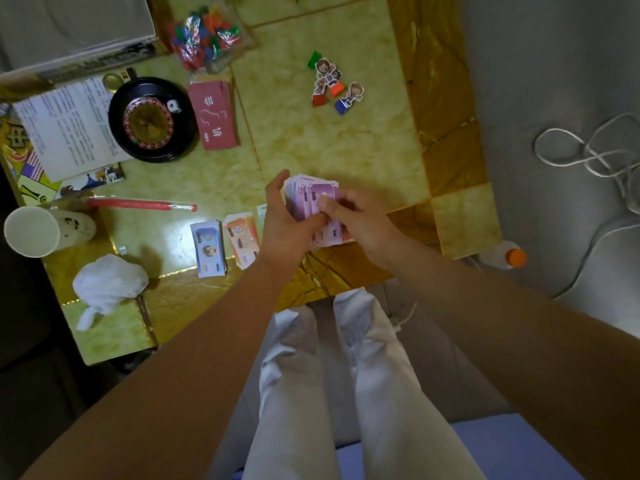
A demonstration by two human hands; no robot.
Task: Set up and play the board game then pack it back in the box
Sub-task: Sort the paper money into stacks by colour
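Observation:
My left hand (287, 223) holds a fanned stack of pink play-money notes (313, 195) above the table's near edge. My right hand (349, 216) pinches the top pink note with thumb and fingers. A blue note stack (207, 245) and an orange note stack (242, 242) lie side by side to the left. A black roulette wheel (149, 119) with a white die sits at the back left, a red card deck (216, 114) beside it. Several cardboard character pawns (332, 86) lie at the back centre. A bag of coloured plastic pieces (206, 38) lies further back.
The game box (69, 29), a rule sheet (65, 126) and the folded board (24, 161) fill the back left. A paper cup (38, 230), a red stick (138, 204) and a crumpled white bag (107, 284) lie left. An orange-capped bottle (509, 256) and a white cable (588, 150) are on the floor.

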